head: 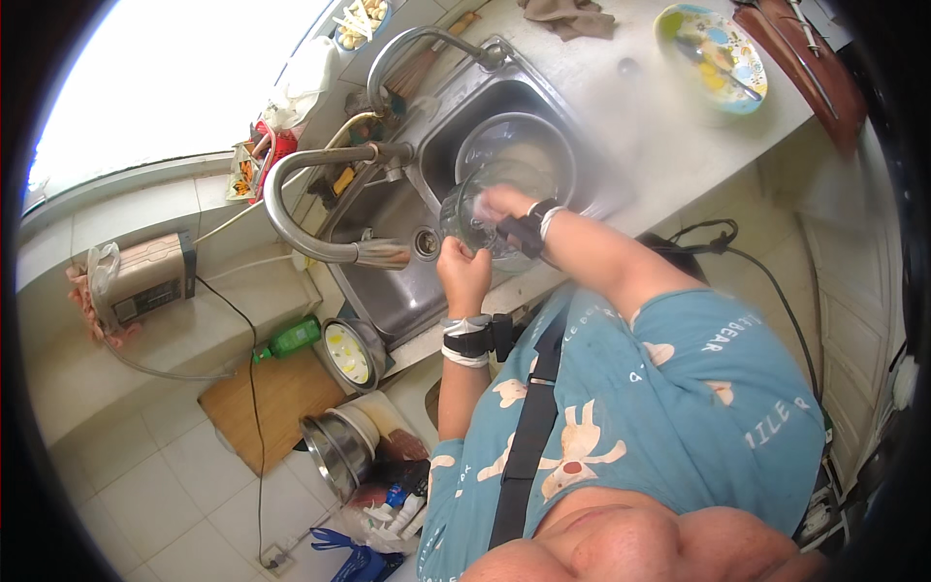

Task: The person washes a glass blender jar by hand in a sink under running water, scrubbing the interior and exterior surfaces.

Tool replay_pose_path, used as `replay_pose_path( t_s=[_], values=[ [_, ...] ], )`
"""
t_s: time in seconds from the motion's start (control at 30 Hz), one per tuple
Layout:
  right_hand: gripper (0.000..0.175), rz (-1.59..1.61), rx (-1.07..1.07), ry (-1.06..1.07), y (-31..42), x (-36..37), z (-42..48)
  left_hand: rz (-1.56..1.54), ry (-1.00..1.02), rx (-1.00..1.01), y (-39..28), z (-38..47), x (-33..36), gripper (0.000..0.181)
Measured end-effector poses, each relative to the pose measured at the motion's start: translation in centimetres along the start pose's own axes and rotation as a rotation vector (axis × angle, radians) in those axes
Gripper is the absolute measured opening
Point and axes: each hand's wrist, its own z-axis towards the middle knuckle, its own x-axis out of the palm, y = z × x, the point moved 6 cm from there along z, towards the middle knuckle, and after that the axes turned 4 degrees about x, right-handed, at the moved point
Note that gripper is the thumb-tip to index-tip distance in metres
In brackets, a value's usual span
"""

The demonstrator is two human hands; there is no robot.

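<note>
A clear glass bowl (452, 209) is tilted over the front of the double stainless-steel sink (393, 218). My left hand (463, 268) pinches its near rim between thumb and fingers. Inside the bowl is my right hand (500, 205), blurred, its fingers against the glass; whether it holds anything is hidden. Behind the glass bowl, a round metal basin (476, 138) sits in the right sink compartment with cloudy liquid in it. The left compartment shows its drain (426, 242). Both wrists wear black straps over white bands.
A curved faucet (291, 218) arches over the left compartment, with a second tap (407, 36) behind. A patterned dish (709, 62) with a spoon lies on the right counter beside a brown cloth (567, 16). Left are a green bottle (297, 338), cutting board (269, 407) and stacked metal bowls (338, 451).
</note>
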Motion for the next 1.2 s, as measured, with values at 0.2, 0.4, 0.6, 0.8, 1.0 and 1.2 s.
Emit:
replay_pose_path(
  t_s=[0.2,0.4,0.6,0.8,1.0,1.2],
  values=[
    [0.018,0.721,0.086,0.179,3.4,5.2,-4.8,0.037,-0.009,0.041,0.0,-0.3,-0.5,0.021],
    [0.047,0.978,0.187,0.187,5.2,3.3,-6.1,-0.033,-0.005,0.008,0.6,-0.1,-0.3,0.021],
    [0.07,-0.034,-0.024,-0.041,4.9,2.9,-5.9,-0.069,0.009,-0.02,1.5,0.0,0.2,0.021],
    [0.063,-0.399,0.338,0.784,0.6,2.8,-10.4,-0.091,0.025,0.008,3.6,0.5,0.4,0.02],
    [0.052,-2.275,-0.434,0.51,3.2,0.8,-8.6,-0.052,0.041,-0.005,3.2,0.4,0.2,0.02],
    [0.034,-1.907,-0.267,0.292,0.6,1.1,-6.0,-0.085,0.044,-0.02,3.4,0.2,0.0,0.019]
  ],
)
